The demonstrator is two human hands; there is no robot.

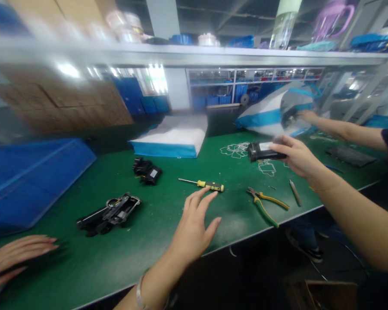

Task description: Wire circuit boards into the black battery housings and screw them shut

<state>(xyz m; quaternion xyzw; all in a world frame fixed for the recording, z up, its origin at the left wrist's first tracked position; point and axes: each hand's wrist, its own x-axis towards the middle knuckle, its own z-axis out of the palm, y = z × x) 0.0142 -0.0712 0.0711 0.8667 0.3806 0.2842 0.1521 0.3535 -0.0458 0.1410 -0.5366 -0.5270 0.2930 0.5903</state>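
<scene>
My right hand (295, 156) is closed on a black box-shaped part with a white label (261, 151), held above the green table (168, 241). My left hand (194, 224) hovers over the table near its front edge, fingers spread and holding nothing. Just beyond its fingertips lies a yellow-handled screwdriver (204, 184). Green-and-yellow pliers (265, 206) lie to the right of that hand. A black mechanical assembly (111, 213) lies to its left, and a smaller black part (148, 171) sits further back.
Another person's hand (16, 258) rests flat at the bottom left. A second person's arm (336, 129) reaches into a white-and-blue bag (268, 116) at the right. A white-and-blue pad (174, 137) and a blue bin (29, 181) sit behind. A thin metal tool (295, 192) lies by the pliers.
</scene>
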